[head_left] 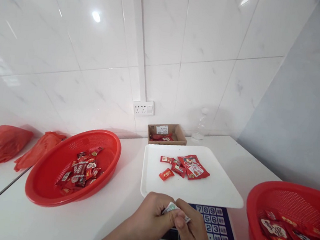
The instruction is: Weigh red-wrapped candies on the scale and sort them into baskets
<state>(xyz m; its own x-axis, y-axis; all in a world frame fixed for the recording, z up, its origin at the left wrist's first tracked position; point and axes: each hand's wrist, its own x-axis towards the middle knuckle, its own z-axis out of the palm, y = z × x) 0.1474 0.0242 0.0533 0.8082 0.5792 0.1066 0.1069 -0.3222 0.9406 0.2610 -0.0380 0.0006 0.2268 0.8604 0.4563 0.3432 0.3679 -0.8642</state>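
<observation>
My left hand and my right hand are together in front of me, fingers curled and thumbs meeting. Both grip a small white packet with green print; much of it is hidden by my fingers, and its exact kind is unclear. Right under them is a digital scale with a blue keypad. On its white weighing tray lie several small red wrapped sweets and one larger red packet. My hands are just over the near edge of the tray.
A red basket of wrapped sweets stands to the left, another red basket to the right. Behind the tray are a cardboard box with red packets and a clear bottle. Red plastic bags lie far left, near the tiled wall.
</observation>
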